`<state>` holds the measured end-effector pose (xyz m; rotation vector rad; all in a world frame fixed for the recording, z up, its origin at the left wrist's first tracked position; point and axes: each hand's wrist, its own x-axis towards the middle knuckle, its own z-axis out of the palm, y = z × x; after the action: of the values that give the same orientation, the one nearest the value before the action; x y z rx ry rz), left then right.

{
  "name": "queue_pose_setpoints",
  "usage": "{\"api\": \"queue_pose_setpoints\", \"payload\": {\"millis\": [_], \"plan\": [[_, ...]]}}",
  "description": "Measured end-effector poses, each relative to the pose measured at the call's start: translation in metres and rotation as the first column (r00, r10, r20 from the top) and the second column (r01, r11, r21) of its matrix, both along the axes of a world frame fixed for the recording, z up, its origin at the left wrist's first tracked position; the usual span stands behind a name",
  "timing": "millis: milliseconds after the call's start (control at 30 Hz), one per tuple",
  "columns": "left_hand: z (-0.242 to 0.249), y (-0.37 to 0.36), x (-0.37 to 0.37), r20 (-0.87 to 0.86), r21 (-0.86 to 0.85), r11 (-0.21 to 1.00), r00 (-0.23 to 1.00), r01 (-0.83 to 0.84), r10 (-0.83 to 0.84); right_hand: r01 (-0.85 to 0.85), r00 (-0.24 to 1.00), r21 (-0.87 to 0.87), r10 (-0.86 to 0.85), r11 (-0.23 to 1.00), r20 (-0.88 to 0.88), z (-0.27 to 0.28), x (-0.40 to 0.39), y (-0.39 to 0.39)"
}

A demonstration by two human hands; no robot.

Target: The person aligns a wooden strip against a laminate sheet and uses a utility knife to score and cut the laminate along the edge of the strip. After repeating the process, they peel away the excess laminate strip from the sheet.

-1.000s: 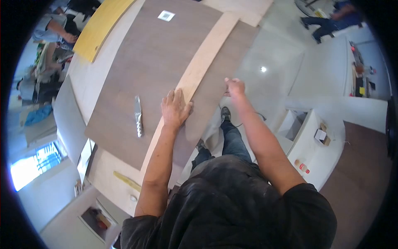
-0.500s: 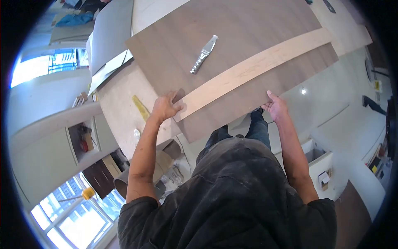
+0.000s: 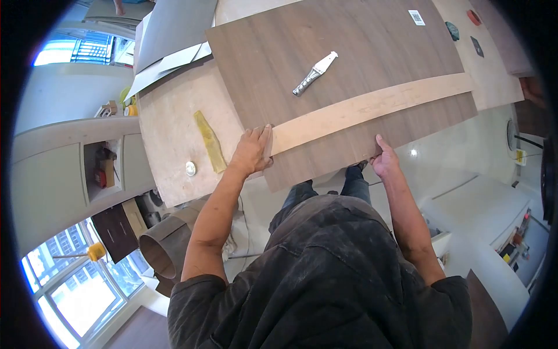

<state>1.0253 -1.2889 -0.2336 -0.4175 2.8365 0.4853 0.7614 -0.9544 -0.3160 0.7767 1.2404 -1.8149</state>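
A large brown wood-grain panel (image 3: 261, 52) lies on the worktable, with a pale wooden strip (image 3: 372, 110) across it near its front edge. My left hand (image 3: 253, 150) grips the strip's left end at the panel's left edge. At the panel's front edge, my right hand (image 3: 385, 160) holds the panel, thumb on top and fingers mostly hidden beneath. A knife-like tool with a silver handle (image 3: 315, 74) rests on the panel, beyond the strip.
The worktable (image 3: 168, 128) carries a yellowish strip (image 3: 209, 141) and a small white round object (image 3: 190, 168) at left. Grey sheets (image 3: 174, 35) lie at the upper left. A rolled sheet (image 3: 165, 247) stands below. Another person's hand (image 3: 532, 90) shows at far right.
The view has shifted, bringing the panel's far right corner with a label into sight. My left hand has closed from spread fingers onto the strip's end.
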Motion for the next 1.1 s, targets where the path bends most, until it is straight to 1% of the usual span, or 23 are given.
{"api": "queue_pose_setpoints", "payload": {"millis": [67,200,267,367,467,600,767,867,967,1067,1100], "plan": [[-0.001,0.003,-0.001,0.011,-0.016,1.000,1.000,-0.015,0.015,0.010,1.000,0.015,-0.010,1.000,-0.003,-0.006,0.000,0.001],[-0.003,0.000,0.000,-0.029,-0.017,1.000,0.999,-0.015,0.014,-0.001,1.000,0.033,0.002,0.999,-0.024,0.001,0.002,-0.003],[-0.003,0.002,0.001,-0.049,-0.040,0.999,0.999,-0.006,0.004,0.010,1.000,0.023,-0.009,1.000,-0.016,-0.009,0.002,0.002],[0.000,0.002,0.000,-0.061,0.006,1.000,0.998,-0.022,0.023,0.012,1.000,0.038,-0.011,0.999,-0.012,-0.013,-0.001,0.001],[-0.006,0.003,0.001,-0.072,-0.019,0.999,0.997,-0.025,0.024,0.008,1.000,0.050,-0.007,0.999,-0.016,-0.007,0.001,0.000],[-0.004,0.005,0.000,-0.080,0.009,0.998,0.995,-0.055,0.055,0.024,0.999,0.037,-0.023,0.999,-0.028,-0.013,0.000,0.002],[-0.003,0.008,-0.001,-0.090,0.021,0.996,0.992,-0.085,0.086,-0.001,1.000,0.058,0.002,0.998,-0.019,-0.022,-0.003,0.004],[-0.009,0.005,0.001,-0.080,-0.004,0.997,0.993,-0.082,0.082,-0.018,1.000,0.085,0.020,0.996,-0.013,-0.017,-0.003,0.002],[-0.006,0.004,0.001,-0.095,-0.026,0.998,0.994,-0.061,0.058,-0.018,1.000,0.093,0.019,0.996,-0.001,-0.019,-0.003,0.003],[0.008,0.007,-0.002,-0.001,-0.016,0.993,0.994,-0.114,0.114,-0.011,1.000,0.070,0.012,0.997,-0.013,-0.017,-0.002,0.003],[0.006,0.004,0.001,-0.041,0.040,0.987,0.987,-0.156,0.157,-0.011,1.000,0.060,0.013,0.998,-0.021,-0.017,-0.001,0.003]]}}
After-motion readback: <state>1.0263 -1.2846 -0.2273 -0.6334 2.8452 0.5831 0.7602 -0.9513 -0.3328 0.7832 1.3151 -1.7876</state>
